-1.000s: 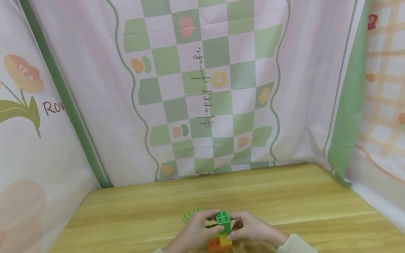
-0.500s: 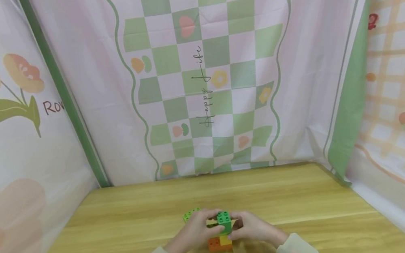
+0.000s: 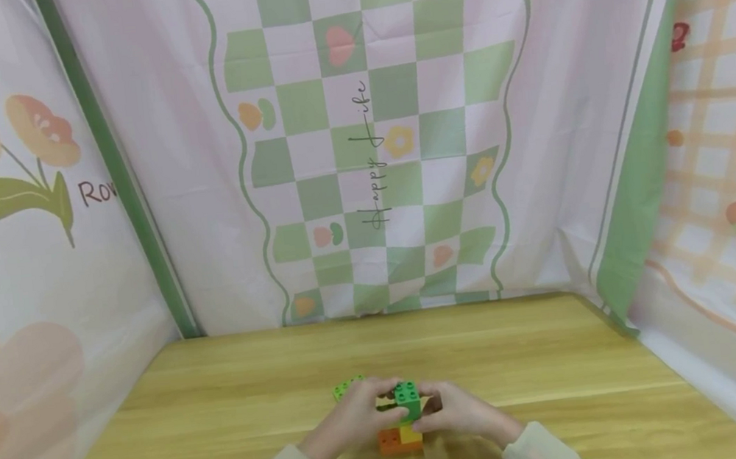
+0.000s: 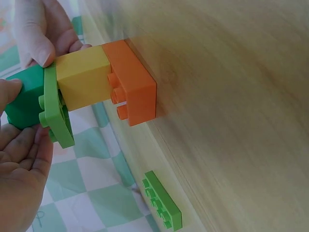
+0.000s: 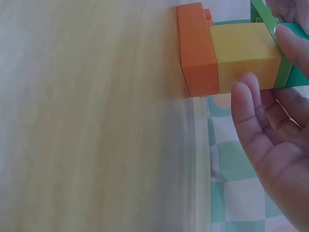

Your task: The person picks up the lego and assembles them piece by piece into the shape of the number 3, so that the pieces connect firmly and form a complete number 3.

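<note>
A small block tower stands on the table. Its base is an orange building brick [image 4: 137,87], which carries a yellow brick [image 5: 246,53] at one end. Above the yellow one lies a thin light green brick [image 4: 58,111] that juts out to the left. A dark green brick [image 3: 409,406] tops the tower. My left hand [image 3: 358,419] pinches the dark green brick between thumb and fingers. From the other side my right hand [image 3: 460,414] grips the tower, its thumb at the light green and dark green bricks, other fingers beside the yellow one.
Another light green brick [image 4: 162,200] lies loose on the wooden table [image 3: 520,362], beyond my left hand. A patterned curtain [image 3: 360,149] hangs behind the table's far edge, with more printed cloth [image 3: 722,173] along both sides.
</note>
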The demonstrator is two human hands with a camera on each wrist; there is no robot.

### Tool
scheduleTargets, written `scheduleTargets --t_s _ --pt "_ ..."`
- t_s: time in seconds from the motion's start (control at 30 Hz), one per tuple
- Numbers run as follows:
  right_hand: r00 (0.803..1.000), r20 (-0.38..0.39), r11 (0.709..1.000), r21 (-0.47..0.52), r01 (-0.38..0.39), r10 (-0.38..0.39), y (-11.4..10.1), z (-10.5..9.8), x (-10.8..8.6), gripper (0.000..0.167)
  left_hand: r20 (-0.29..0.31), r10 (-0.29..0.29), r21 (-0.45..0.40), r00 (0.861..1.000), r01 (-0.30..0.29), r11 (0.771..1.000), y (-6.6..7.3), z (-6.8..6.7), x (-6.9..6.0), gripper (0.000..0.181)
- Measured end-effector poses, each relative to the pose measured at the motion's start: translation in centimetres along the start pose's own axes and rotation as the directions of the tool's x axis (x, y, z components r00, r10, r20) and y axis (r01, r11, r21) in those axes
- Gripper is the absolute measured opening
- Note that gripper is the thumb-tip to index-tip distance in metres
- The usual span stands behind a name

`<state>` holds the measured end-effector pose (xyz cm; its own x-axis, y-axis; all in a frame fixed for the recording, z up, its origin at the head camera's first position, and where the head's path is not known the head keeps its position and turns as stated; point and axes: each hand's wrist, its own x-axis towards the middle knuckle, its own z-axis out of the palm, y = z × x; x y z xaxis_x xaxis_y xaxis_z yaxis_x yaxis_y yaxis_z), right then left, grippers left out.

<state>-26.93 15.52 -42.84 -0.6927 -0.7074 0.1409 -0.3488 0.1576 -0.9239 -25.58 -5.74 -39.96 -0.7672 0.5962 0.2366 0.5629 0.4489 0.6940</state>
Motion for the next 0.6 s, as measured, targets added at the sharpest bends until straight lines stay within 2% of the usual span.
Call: scheduleTargets --t_s 0.2,0.47,0.6 --pt "1.000 -0.004 1.000 -0.012 0.006 -0.006 -0.08 0.01 0.03 0.036 0.020 -0.016 -0.043 1.000 0.017 0.999 0.13 -0.18 0.01 0.029" --pt "1.000 -0.017 0.999 -0.036 0.016 -0.017 0.18 0.03 0.03 0.035 0.002 -0.007 -0.017 1.000 0.007 1.000 -0.35 -0.03 -0.13 0.031" --pt "1.000 -0.018 0.999 -0.036 0.018 -0.018 0.13 0.04 0.06 0.034 -0.006 -0.015 -0.030 1.000 0.015 0.999 -0.48 -0.14 -0.30 0.033"
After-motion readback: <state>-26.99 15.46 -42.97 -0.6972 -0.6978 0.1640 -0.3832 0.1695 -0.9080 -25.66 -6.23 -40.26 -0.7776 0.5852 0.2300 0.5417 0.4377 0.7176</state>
